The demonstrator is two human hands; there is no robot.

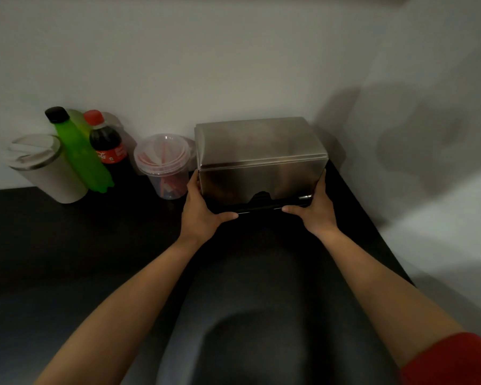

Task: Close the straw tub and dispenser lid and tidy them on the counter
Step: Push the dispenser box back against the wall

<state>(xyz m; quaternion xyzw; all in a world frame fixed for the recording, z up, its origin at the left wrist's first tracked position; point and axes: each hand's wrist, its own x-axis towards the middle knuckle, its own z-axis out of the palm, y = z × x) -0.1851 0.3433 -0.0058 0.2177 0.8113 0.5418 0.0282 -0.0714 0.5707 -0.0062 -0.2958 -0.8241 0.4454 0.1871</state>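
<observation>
The steel dispenser [261,162] stands at the far right end of the black table [67,245], at 12 o'clock from the person, close to the rear wall [233,51]. Its lid [256,140] lies flat and appears shut. The long axis of the dispenser runs from 9 o'clock to 3 o'clock, across the line of the forearms.

The left hand [203,209] clasps the 9 o'clock end of the dispenser; the right hand [314,207] clasps the 3 o'clock end. Both thumbs lie along the lower front edge. Both hands are equally near the dispenser, one per end, so any push toward 12 o'clock should be applied evenly to keep the body square to the wall.

The clear straw tub [167,168] stands just beside the dispenser at 9 o'clock, lid on, with red and white straws inside. It is nearer the left hand. A cola bottle [109,148], a green bottle [78,151] and a white tumbler [45,168] stand further toward 9 o'clock.
</observation>
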